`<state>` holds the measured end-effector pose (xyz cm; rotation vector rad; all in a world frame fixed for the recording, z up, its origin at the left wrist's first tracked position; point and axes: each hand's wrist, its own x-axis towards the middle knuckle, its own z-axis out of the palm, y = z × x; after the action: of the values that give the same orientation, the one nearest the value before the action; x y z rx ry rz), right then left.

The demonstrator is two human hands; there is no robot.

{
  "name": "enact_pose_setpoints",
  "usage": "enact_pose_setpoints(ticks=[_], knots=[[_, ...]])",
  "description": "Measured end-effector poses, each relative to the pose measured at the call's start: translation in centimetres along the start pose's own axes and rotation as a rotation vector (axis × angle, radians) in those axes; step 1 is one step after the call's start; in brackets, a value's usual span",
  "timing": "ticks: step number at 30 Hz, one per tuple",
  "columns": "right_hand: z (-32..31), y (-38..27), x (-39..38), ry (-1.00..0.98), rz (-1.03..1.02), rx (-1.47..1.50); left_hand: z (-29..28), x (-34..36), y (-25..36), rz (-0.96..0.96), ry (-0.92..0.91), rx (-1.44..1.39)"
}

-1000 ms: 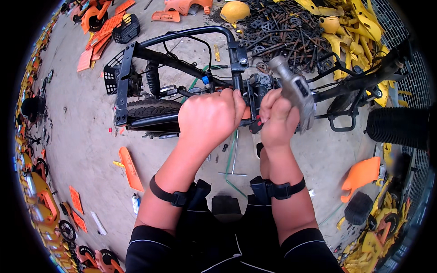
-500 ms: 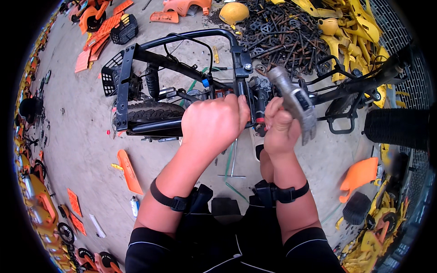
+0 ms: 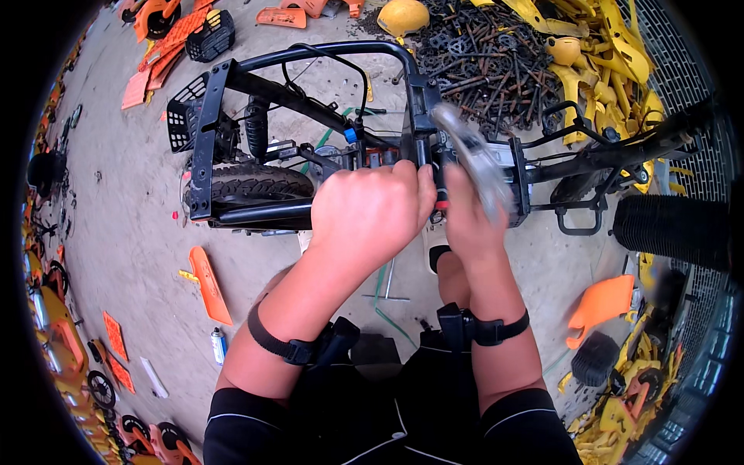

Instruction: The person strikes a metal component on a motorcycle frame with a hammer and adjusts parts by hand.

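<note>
A black bike frame [image 3: 203, 147] lies in front of me, its treaded tyre [image 3: 263, 184] at the left. My left hand [image 3: 370, 208] is a fist at the frame's middle; whatever it grips is hidden behind the fingers. Just right of it, my right hand [image 3: 474, 215] is closed around a metal claw hammer [image 3: 479, 159], whose head is smeared by motion beside the frame's upright black post [image 3: 419, 101]. A small blue fitting [image 3: 350, 136] shows on the frame beyond my left fist.
Behind the frame lies a heap of rusty metal parts [image 3: 484, 74], with yellow plastic shells [image 3: 612, 46] to its right. Orange panels [image 3: 209, 285] and a spray can [image 3: 219, 346] are on the floor at left. A T-shaped rod [image 3: 387, 297] lies near my feet.
The hammer head has swung leftward, nearer the post, and is now blurred. My left fist keeps its place at the frame. The whole view has shifted slightly.
</note>
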<state>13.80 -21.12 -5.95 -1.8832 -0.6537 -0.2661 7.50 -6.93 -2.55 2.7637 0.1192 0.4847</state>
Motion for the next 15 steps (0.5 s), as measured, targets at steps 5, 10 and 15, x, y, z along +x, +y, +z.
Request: enact_pose_setpoints(ticks=[5, 10, 15], knots=[[-0.2, 1.1, 0.1, 0.169, 0.399, 0.122, 0.0, 0.1, 0.0, 0.005, 0.017, -0.018], [-1.5, 0.6, -1.7, 0.020, -0.056, 0.081, 0.0, 0.0, -0.1, -0.007, 0.012, -0.023], [0.1, -0.6, 0.1, 0.087, 0.181, 0.082, 0.1, 0.1, -0.1, 0.002, 0.037, -0.021]])
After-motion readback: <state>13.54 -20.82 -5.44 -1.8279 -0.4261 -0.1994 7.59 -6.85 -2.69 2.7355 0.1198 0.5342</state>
